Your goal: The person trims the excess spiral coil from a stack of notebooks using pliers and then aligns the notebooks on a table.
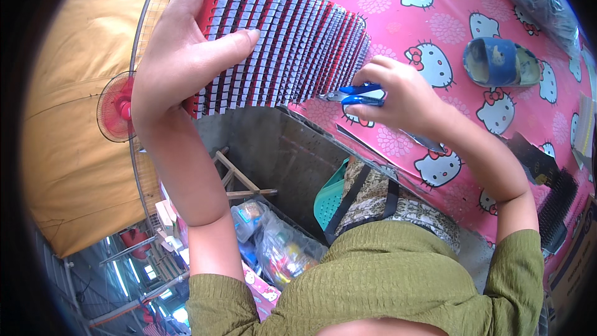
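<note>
Overhanging pink tablecloth [376, 1], right fingers [378, 73] clasp snips [362, 100], left fingers [231, 51] seemingly strips [298, 43], fan [114, 107] leftward.

No legible txt, print on brn carton [575, 267] too sm.

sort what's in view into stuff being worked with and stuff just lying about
Apparently in use:
- red-and-white ridged panel, in the left hand
- blue-handled hand tool, in the right hand

Apparently lying about:
- blue-strapped sandal
- black bristly item
- clear plastic bag
</note>
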Demonstrator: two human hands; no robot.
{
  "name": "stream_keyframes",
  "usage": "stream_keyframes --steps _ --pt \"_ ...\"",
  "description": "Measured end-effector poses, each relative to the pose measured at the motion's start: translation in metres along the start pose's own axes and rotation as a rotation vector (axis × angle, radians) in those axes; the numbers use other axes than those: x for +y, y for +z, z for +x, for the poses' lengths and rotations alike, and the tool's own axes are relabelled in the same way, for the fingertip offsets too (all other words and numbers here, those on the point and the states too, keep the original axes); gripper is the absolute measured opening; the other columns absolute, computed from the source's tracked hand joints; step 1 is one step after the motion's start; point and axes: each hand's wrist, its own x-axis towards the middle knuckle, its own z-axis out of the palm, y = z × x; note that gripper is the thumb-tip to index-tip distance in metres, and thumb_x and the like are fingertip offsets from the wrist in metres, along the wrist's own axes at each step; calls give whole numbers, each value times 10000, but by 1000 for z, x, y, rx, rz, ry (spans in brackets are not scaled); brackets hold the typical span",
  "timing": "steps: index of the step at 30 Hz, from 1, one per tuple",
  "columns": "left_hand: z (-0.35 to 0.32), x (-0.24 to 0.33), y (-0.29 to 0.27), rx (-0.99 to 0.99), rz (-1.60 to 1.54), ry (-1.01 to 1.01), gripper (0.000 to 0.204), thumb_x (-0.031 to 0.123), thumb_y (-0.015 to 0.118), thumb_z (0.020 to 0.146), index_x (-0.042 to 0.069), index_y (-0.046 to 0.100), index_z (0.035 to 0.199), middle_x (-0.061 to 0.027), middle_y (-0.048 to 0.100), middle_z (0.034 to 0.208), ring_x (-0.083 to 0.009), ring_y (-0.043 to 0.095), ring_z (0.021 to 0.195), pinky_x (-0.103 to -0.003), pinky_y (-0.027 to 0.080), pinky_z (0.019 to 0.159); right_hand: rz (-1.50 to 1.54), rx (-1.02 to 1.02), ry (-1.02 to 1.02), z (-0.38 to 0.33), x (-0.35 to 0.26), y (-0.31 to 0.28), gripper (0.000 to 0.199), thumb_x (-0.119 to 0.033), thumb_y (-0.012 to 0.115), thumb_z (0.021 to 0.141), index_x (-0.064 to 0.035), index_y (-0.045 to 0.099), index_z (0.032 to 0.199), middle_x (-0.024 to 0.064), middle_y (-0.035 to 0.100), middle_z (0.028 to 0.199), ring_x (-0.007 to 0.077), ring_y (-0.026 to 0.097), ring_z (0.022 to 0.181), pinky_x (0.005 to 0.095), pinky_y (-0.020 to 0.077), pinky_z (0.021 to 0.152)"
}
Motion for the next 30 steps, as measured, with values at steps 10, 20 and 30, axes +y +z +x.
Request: stream_keyframes --steps 10,20,30 --pt "-2 9 15 45 109 28 786 -86 613 676 -33 302 1395 -106 523 1169 -157 546 1074 -283 437 946 -243 20 28 -13 -9 -8 384 -301 759 725 -57 593 970 111 572 934 259 582 920 418 444 840" --pt "1 -1 1 -36 -37 45 767 -96 605 673 -21 333 1386 -104 539 1135 -156 562 1043 -279 455 924 -654 195 -184 -11 -21 7 498 -264 789 667 -95 577 1085 117 560 1086 287 550 1045 514 372 941" --pt "0 0 3 -7 26 45 767 -92 608 667 -16 341 1382 -94 549 1117 -153 569 1033 -277 463 916 -344 -28 -20 10 -34 -19 320 -259 732 730 19 623 845 161 592 807 271 640 797 424 523 692"
